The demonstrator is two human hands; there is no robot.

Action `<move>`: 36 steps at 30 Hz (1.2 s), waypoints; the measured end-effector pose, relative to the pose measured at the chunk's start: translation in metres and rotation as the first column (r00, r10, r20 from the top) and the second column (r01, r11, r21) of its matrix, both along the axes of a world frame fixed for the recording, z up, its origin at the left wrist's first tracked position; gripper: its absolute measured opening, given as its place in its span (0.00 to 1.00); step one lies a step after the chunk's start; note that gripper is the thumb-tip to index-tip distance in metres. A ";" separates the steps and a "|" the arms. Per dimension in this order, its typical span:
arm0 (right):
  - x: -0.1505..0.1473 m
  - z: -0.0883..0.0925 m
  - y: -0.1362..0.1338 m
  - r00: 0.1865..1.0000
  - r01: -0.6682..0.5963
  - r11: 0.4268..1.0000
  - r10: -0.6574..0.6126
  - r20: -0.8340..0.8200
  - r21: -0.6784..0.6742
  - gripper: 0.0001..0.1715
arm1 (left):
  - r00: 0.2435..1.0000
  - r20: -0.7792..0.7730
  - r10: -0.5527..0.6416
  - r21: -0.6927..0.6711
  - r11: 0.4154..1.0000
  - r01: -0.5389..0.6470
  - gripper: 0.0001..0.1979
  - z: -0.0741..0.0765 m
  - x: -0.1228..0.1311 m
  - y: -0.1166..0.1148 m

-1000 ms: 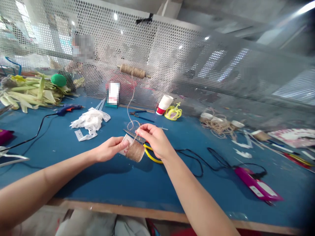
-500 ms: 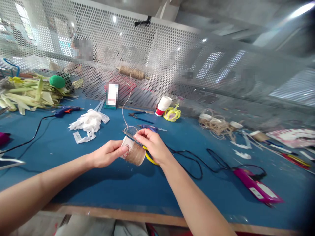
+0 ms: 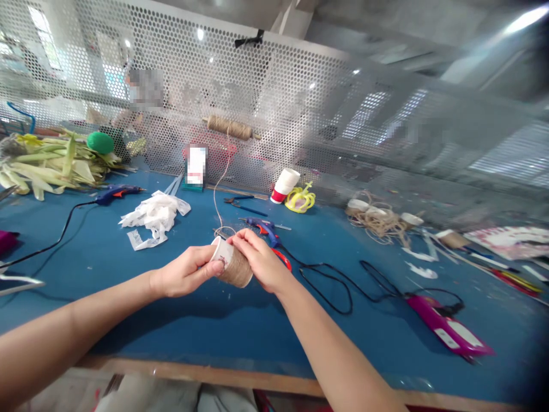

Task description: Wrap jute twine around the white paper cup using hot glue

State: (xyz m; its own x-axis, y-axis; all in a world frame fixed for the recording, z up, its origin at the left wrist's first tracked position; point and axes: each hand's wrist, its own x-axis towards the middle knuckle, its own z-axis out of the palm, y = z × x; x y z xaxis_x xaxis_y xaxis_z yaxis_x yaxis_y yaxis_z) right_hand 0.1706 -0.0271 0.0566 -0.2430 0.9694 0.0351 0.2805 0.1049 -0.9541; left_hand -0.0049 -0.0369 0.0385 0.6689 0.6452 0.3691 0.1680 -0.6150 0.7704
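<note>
My left hand (image 3: 184, 270) is closed on the bare white end of a paper cup (image 3: 222, 252), which is tilted on its side above the table. Brown twine (image 3: 237, 268) is wound in tight rows around the rest of the cup. My right hand (image 3: 259, 257) is closed at the cup's upper far side, its fingertips pressed on the twine there; what lies under them is hidden. From the cup, a loose strand runs up to a twine spool (image 3: 229, 127) on the mesh panel. Behind my right hand a red handle loop (image 3: 283, 259) shows, likely of scissors.
A blue glue gun (image 3: 266, 229) and pliers (image 3: 245, 205) lie beyond my hands. White crumpled strips (image 3: 156, 217) and another glue gun (image 3: 118, 193) are on the left. To the right are a purple power strip (image 3: 448, 326), its black cable and tangled twine (image 3: 377, 220). Stacked cups (image 3: 285, 184) stand behind.
My right hand has shifted slightly down and in against the cup, its fingers now lying along the wound side. A red handle loop shows now where a yellow one showed before.
</note>
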 end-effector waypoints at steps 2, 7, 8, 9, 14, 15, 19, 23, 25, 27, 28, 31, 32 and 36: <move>0.001 -0.002 0.002 1.000 0.002 1.000 -0.002 0.018 0.007 0.11 | 1.000 0.021 -0.010 -0.034 0.999 0.011 0.19 -0.002 0.000 0.001; -0.001 -0.007 0.008 0.967 0.077 0.978 -0.121 -0.226 -0.194 0.11 | 0.986 0.150 0.078 0.015 0.997 -0.081 0.15 -0.005 0.001 0.003; -0.002 -0.008 0.009 0.942 0.088 0.965 -0.162 -0.295 -0.248 0.11 | 0.981 0.157 0.111 0.054 0.991 -0.121 0.16 -0.005 0.001 0.004; -0.004 -0.009 0.010 0.913 0.088 0.951 -0.197 -0.358 -0.298 0.11 | 0.979 0.147 0.144 0.086 0.984 -0.157 0.18 -0.005 0.001 0.004; -0.007 -0.014 0.012 0.855 0.050 0.931 -0.227 -0.466 -0.362 0.11 | 0.963 0.026 0.270 0.112 0.956 -0.271 0.25 -0.007 0.003 0.002; -0.007 -0.015 0.012 0.870 0.078 0.944 -0.222 -0.441 -0.320 0.11 | 0.962 0.031 0.272 0.092 0.957 -0.274 0.24 -0.008 0.003 0.002; -0.006 -0.013 0.006 0.972 0.203 0.972 -0.186 -0.141 0.116 0.10 | 0.967 0.111 0.227 -0.119 0.970 -0.214 0.16 -0.010 0.002 0.006; -0.007 -0.011 -0.003 0.982 0.063 0.858 -0.144 0.120 0.510 0.07 | 0.962 0.195 0.192 -0.324 0.938 -0.122 0.16 -0.007 0.002 0.007; -0.009 -0.011 -0.006 0.978 -0.027 0.804 -0.101 0.180 0.594 0.05 | 0.956 0.225 0.190 -0.402 0.912 -0.087 0.17 -0.005 0.004 0.006; -0.010 -0.012 -0.006 0.976 -0.083 0.784 -0.062 0.210 0.616 0.04 | 0.945 0.238 0.225 -0.467 0.879 -0.091 0.18 -0.003 0.006 0.005; -0.010 -0.012 -0.006 0.976 -0.089 0.792 -0.050 0.210 0.604 0.04 | 0.939 0.237 0.247 -0.491 0.865 -0.104 0.19 -0.002 0.007 0.004; -0.009 -0.009 -0.005 0.985 -0.062 0.871 -0.025 0.171 0.487 0.05 | 0.929 0.244 0.279 -0.513 0.850 -0.121 0.20 -0.003 0.009 0.004; -0.008 -0.008 -0.005 0.989 -0.051 0.899 -0.014 0.146 0.434 0.06 | 0.929 0.248 0.275 -0.507 0.854 -0.118 0.20 -0.004 0.009 0.005; -0.005 -0.003 -0.003 0.997 -0.052 0.942 0.029 0.076 0.332 0.07 | 0.945 0.228 0.235 -0.444 0.889 -0.114 0.20 -0.008 0.008 0.006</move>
